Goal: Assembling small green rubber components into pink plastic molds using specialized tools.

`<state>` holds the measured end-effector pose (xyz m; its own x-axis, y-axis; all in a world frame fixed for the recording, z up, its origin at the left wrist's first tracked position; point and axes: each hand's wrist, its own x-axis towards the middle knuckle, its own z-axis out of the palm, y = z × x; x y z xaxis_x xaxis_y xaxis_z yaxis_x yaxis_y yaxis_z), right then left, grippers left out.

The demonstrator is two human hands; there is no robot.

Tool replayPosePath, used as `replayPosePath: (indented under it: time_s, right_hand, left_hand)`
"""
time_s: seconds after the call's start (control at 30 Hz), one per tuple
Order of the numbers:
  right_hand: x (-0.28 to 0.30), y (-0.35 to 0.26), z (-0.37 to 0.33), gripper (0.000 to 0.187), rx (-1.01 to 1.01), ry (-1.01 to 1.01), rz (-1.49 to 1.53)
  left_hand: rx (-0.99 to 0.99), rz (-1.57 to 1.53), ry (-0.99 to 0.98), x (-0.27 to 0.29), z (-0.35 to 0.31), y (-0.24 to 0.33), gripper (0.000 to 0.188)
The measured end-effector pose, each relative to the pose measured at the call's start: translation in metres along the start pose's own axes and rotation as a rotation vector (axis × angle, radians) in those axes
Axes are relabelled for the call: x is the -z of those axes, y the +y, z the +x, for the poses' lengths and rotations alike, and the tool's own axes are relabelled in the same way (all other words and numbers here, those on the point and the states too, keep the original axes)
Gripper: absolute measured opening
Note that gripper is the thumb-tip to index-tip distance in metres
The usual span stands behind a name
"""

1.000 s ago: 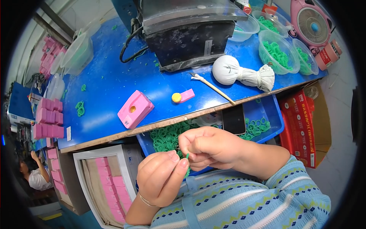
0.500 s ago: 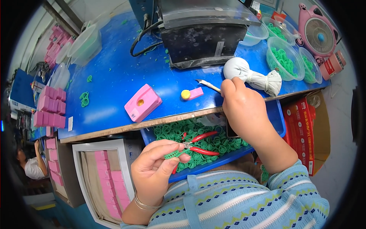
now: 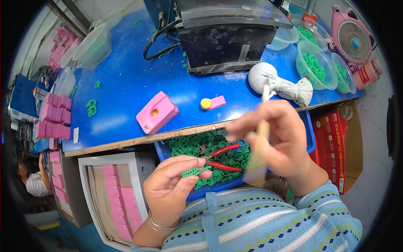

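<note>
My left hand [image 3: 166, 185] pinches a small green piece with a row of holes [image 3: 191, 171] between thumb and fingertips. Blurred by motion, my right hand [image 3: 289, 140] grips a wooden-handled tool [image 3: 263, 128]. Its whitish end points up toward the white cloth-wrapped ball [image 3: 262, 78]; the lower end looks wide and tan, like a brush, but is smeared. Below both hands, a blue tray [image 3: 311, 133] holds a heap of green pieces [image 3: 189, 145]. Red-handled pliers [image 3: 224, 167] lie on the heap, their jaws close to my left fingertips.
On the blue table [image 3: 121, 101] are a pink block with a gold spot [image 3: 161, 111] and a small pink piece with a yellow disc [image 3: 213, 102]. A black machine [image 3: 226, 48] stands behind. Bowls of green pieces [image 3: 317, 67] and a pink fan [image 3: 354, 40] are at right.
My right hand has lifted the tool off the table and drawn it nearer me, turning its dark tip upward and the wide end down. My left hand has hardly moved.
</note>
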<state>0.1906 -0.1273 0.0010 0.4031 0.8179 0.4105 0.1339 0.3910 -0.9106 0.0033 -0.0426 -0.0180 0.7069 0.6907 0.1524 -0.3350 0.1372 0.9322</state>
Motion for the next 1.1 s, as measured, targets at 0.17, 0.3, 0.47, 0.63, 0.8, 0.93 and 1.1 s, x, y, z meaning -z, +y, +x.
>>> replayPosePath:
  time_s: [0.17, 0.3, 0.47, 0.63, 0.8, 0.93, 1.1]
  right_hand:
    - [0.000, -0.009, -0.007, 0.041, -0.025, -0.282, 0.272]
    - [-0.011, -0.010, 0.002, 0.024, 0.245, -0.369, 0.000]
    - [-0.021, -0.007, -0.010, 0.014, 0.242, -0.288, -0.066]
    - [-0.022, -0.003, -0.010, 0.023, 0.407, -0.294, -0.224]
    - [-0.028, -0.003, -0.011, 0.017, 0.401, -0.236, -0.274]
    - [-0.029, -0.001, -0.010, 0.018, 0.411, -0.238, -0.292]
    - [-0.030, -0.002, -0.011, 0.018, 0.402, -0.254, -0.302]
  left_hand:
    - [-0.096, 0.078, -0.019, 0.000, 0.000, -0.001, 0.022]
    - [-0.134, 0.191, -0.018, 0.002, -0.001, 0.002, 0.024]
    - [-0.091, 0.121, -0.033, -0.001, -0.002, 0.004, 0.024]
    - [-0.115, 0.188, -0.035, 0.000, -0.002, 0.004, 0.025]
    - [-0.137, 0.246, -0.029, 0.002, -0.003, 0.003, 0.025]
    - [-0.152, 0.308, -0.028, 0.003, -0.003, 0.003, 0.025]
    - [-0.155, 0.300, -0.017, 0.003, -0.003, 0.003, 0.025]
